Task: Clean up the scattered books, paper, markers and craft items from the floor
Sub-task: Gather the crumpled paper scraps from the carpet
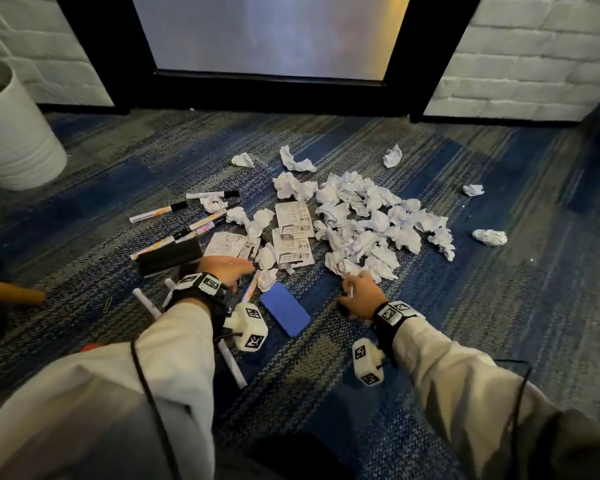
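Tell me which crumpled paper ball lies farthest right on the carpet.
The crumpled paper ball lying alone right of the main pile, nearer than the smaller stray ball.

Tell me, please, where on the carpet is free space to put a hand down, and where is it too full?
Free: the carpet between the white bin and the markers, the strip between the door frame and the farthest paper balls, and the carpet right of the right hand. Crowded: the crumpled paper pile, the printed cards, and around the left hand near the blue eraser.
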